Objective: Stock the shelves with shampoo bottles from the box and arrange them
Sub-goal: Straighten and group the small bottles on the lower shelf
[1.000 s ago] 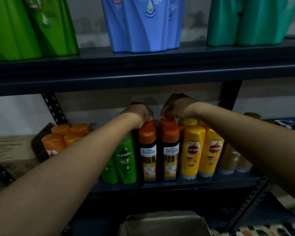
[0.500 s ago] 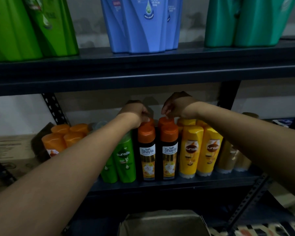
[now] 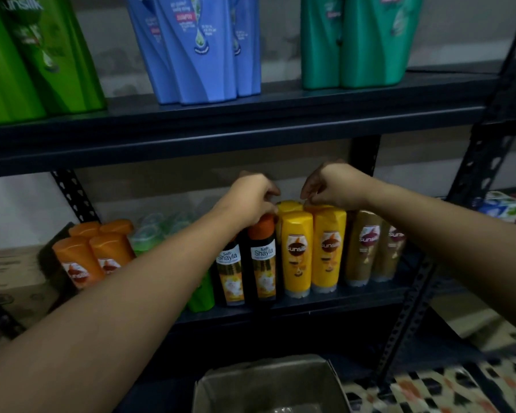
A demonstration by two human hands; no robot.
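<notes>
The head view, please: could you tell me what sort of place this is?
Probably a shop stockroom or store aisle: dark slotted-metal shelving, rows of yellow plastic shampoo bottles grouped by colour and brand, and an open grey cardboard box on the floor below.

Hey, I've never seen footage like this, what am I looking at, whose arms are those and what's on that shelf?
There is no machine: a person wears a camera on the head, so you see their own arms. The left hand rests on the black bottles' orange caps; the right hand touches the tops of the back yellow bottles. Whether either has a firm grip is unclear. The middle shelf also holds orange bottles, green ones and brown ones. Below sits an open cardboard box.
</notes>
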